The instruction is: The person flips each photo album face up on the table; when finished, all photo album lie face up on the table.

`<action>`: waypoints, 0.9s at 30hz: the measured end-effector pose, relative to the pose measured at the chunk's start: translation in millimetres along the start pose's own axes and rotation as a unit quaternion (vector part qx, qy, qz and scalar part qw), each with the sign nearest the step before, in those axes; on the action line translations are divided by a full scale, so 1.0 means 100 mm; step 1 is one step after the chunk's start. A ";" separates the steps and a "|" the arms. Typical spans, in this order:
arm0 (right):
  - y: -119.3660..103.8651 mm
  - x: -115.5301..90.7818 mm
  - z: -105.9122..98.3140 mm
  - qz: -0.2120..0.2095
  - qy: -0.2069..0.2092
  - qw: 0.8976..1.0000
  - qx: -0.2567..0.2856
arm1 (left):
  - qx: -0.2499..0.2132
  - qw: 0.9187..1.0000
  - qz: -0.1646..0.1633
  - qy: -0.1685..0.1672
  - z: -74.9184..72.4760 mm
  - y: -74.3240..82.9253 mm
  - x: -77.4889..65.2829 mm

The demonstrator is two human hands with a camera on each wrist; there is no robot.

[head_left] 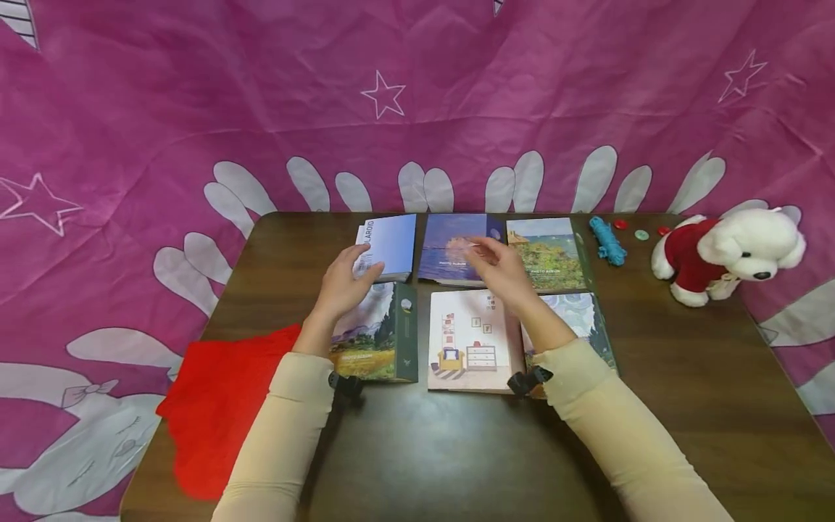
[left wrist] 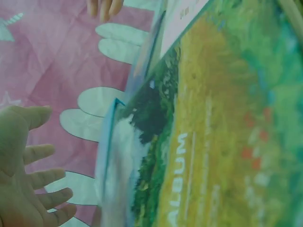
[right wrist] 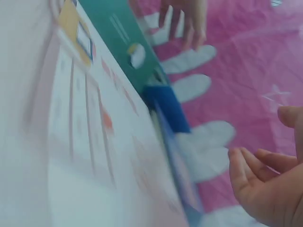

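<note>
Several photo albums lie in two rows on the table. My left hand (head_left: 344, 284), its fingers spread, hovers by the left edge of a blue Polaroid album (head_left: 395, 248). Below that hand is a wheat-field album (head_left: 375, 341) with a green spine. My right hand (head_left: 501, 272) is over the right part of a purple seascape album (head_left: 450, 246), fingers loosely bent and holding nothing. Beside it are a garden-picture album (head_left: 546, 254) and a white album with drawn furniture (head_left: 466, 341). The right forearm partly covers a green floral album (head_left: 587, 319). Both wrist views show empty palms.
A red cloth (head_left: 222, 413) hangs over the table's left edge. To the right are a bundle of blue cord (head_left: 607, 241), small red and green buttons (head_left: 642, 235) and a white plush dog (head_left: 724, 254) in a red top. A pink curtain (head_left: 457, 87) rises behind the table.
</note>
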State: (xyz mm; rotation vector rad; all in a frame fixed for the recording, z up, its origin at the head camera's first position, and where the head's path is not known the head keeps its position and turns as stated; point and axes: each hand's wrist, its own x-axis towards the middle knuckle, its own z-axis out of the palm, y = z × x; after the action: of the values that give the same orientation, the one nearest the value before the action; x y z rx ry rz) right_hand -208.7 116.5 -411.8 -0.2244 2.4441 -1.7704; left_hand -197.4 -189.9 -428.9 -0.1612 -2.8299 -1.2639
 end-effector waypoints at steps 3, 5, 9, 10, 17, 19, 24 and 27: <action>0.03 0.20 0.28 0.033 -0.037 0.997 0.060 | -0.024 1.000 -0.007 0.001 0.06 -0.08 0.10; 0.06 0.30 0.45 0.050 -0.058 0.993 0.094 | -0.048 0.999 -0.014 0.001 0.11 -0.14 0.16; 0.09 0.45 0.73 0.081 -0.110 0.981 0.136 | -0.072 0.997 -0.033 -0.012 0.16 -0.24 0.24; 0.08 0.47 0.79 0.088 -0.125 0.979 0.135 | -0.073 0.996 -0.038 -0.014 0.17 -0.24 0.25; 0.05 0.47 0.99 0.136 -0.116 0.973 0.146 | -0.056 0.997 -0.056 -0.025 0.22 -0.19 0.25; 0.04 0.45 1.01 0.139 -0.072 0.973 0.172 | -0.052 0.997 -0.053 -0.035 0.24 -0.17 0.25; -0.03 0.46 1.04 0.133 0.023 0.945 0.297 | -0.073 0.996 -0.042 -0.037 0.28 -0.10 0.25; -0.07 0.52 1.06 0.143 0.051 0.929 0.336 | -0.116 0.992 -0.035 -0.040 0.29 -0.04 0.23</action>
State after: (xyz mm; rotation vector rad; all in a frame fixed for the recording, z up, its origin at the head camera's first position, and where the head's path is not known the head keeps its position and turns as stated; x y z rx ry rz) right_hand -240.7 5.6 -438.6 0.2808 1.6544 -2.3643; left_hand -221.0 -169.1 -449.9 -0.1221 -2.7684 -1.6352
